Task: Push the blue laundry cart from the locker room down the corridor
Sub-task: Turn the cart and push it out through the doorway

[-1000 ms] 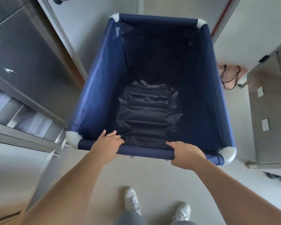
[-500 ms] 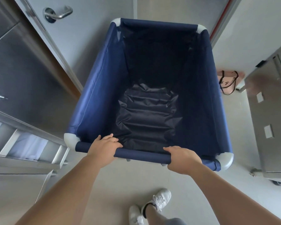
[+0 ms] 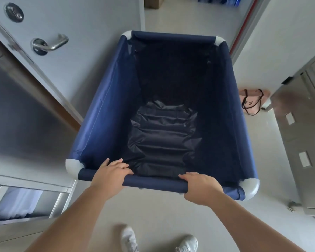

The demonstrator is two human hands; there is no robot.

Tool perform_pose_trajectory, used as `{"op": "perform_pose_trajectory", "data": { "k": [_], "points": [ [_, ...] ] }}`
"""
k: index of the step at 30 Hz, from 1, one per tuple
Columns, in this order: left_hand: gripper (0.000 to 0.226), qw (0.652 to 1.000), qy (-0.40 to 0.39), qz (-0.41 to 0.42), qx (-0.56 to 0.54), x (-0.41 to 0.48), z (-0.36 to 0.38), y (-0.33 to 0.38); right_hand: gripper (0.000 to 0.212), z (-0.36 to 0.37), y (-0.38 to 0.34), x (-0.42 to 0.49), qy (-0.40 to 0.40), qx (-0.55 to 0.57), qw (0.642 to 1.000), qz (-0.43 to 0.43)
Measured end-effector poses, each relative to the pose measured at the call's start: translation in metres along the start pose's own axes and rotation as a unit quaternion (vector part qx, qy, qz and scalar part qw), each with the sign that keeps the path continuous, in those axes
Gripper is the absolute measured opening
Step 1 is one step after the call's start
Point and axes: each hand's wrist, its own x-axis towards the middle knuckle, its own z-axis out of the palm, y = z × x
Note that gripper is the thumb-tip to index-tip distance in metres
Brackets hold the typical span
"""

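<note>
The blue laundry cart (image 3: 105, 113) has rolled forward since a moment ago; its far end now sits in the doorway, with the door's curved metal handle (image 3: 52, 44) fully in sight. The left hand (image 3: 111, 175) and right hand (image 3: 202, 187) each keep a closed grip on the padded near rail. Inside, the slick dark lining lies wrinkled between rounded white corner caps.

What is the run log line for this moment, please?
left hand: on cart rail | right hand: on cart rail | blue laundry cart: empty, facing doorway
</note>
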Motion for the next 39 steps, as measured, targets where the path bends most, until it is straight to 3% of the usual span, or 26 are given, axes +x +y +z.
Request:
{"op": "perform_pose_trajectory", "data": {
  "k": [6, 9, 11, 15, 20, 32, 39],
  "points": [
    [0.043, 0.998, 0.016, 0.057, -0.004, 0.034, -0.012, -0.036, 0.070, -0.020, -0.020, 0.025, 0.012, -0.014, 0.999, 0.032],
    [0.039, 0.994, 0.042, 0.095, -0.020, 0.051, -0.017, -0.053, 0.069, -0.026, -0.032, 0.037, 0.034, -0.074, 0.995, 0.059],
    [0.049, 0.991, 0.061, 0.112, -0.030, 0.061, -0.021, -0.064, 0.075, -0.029, -0.039, 0.045, 0.052, -0.090, 0.991, 0.086],
    [0.074, 0.987, 0.076, 0.145, -0.007, 0.080, -0.028, -0.084, 0.114, -0.038, -0.048, 0.059, 0.054, -0.030, 0.994, 0.094],
    [0.094, 0.983, 0.100, 0.149, -0.025, 0.102, -0.040, -0.098, 0.122, -0.049, -0.053, 0.080, 0.086, 0.009, 0.992, 0.093],
    [0.087, 0.978, 0.141, 0.155, -0.008, 0.170, -0.066, -0.104, 0.126, -0.103, -0.034, 0.126, 0.084, 0.019, 0.992, 0.095],
    [0.072, 0.969, 0.176, 0.170, -0.009, 0.220, -0.087, -0.101, 0.114, -0.142, -0.015, 0.158, 0.073, 0.040, 0.991, 0.109]
  ]
}}
